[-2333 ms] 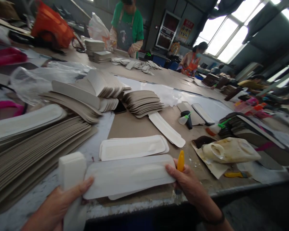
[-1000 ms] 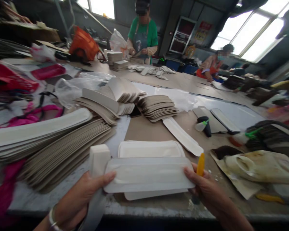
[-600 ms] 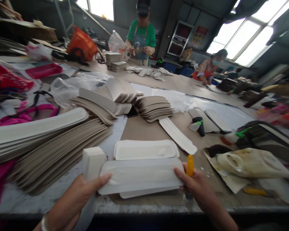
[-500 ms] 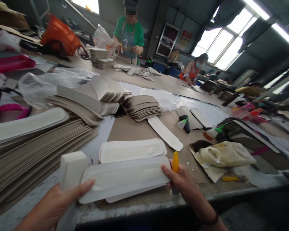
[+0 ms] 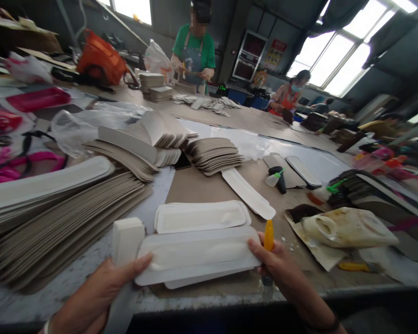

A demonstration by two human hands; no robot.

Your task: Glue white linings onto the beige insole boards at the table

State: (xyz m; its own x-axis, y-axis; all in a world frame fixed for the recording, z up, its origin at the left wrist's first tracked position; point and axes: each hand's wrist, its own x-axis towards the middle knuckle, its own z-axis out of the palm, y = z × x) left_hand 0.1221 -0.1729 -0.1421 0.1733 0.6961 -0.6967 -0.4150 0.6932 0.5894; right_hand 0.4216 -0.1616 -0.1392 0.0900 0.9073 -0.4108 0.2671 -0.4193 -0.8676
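A long white panel (image 5: 202, 250) with rounded ends is held level near the table's front edge. The thumb of my left hand (image 5: 101, 287) presses on its left end, and the same hand grips a bundle of white strips (image 5: 127, 239). At the panel's right end, my right hand (image 5: 282, 262) pinches it, thumb on top. A yellow-handled tool (image 5: 269, 234) stands upright in the right hand; its greyish lower end is too blurred to name. Partly under the held panel lies another white piece (image 5: 209, 277). Just behind is a small pile of similar white panels (image 5: 198, 217).
Stacked grey-brown boards (image 5: 69, 222) fill the left, with more stacks (image 5: 214, 155) behind. To the right are a stained plastic container (image 5: 351, 227), a second yellow-handled tool (image 5: 353, 266) and a green-tipped bottle (image 5: 274, 177). A co-worker in green (image 5: 195, 51) stands across the table.
The view has swung slightly left, so things appear farther right. Both hands keep their hold on the panel, strips and yellow-handled tool, with little change in their placement.
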